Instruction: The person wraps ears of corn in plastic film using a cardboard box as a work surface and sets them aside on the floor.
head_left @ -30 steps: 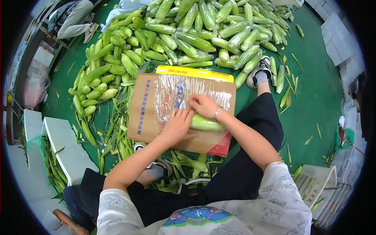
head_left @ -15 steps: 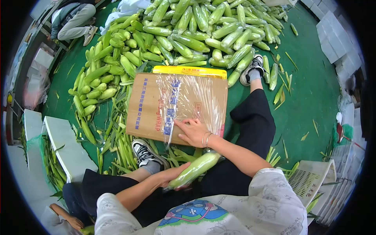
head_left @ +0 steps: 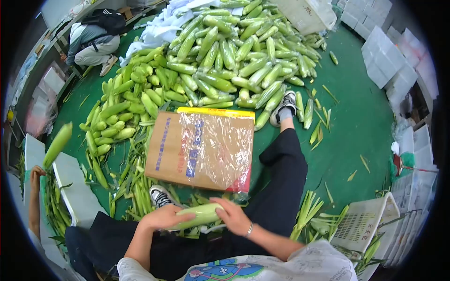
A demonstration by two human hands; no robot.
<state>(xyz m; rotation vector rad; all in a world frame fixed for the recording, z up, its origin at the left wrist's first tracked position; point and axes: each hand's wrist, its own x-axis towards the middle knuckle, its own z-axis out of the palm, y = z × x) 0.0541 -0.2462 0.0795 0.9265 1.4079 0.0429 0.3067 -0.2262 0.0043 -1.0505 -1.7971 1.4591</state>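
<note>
Between my hands, above my lap, lies a pale green ear of corn (head_left: 201, 215), held almost level. My left hand (head_left: 161, 216) closes around its left part, thumb along the top. On the right end, the fingers of my right hand (head_left: 232, 216) grip the corn. Just beyond is a cardboard box (head_left: 161, 140) with clear plastic film (head_left: 225, 154) over its top. A yellow strip (head_left: 215, 112) runs along the box's far edge.
Wrapped corn ears (head_left: 262, 70) form a heap ahead; unwrapped ears (head_left: 117, 110) lie left of it. Loose husks (head_left: 129, 175) litter the green floor. At left, another person's hand (head_left: 36, 172) holds an ear of corn (head_left: 58, 144). A white crate (head_left: 365, 225) stands at right.
My right hand has left the film on the box and moved to the corn. The corn has turned more level. Another person's hand has risen at left with an ear.
</note>
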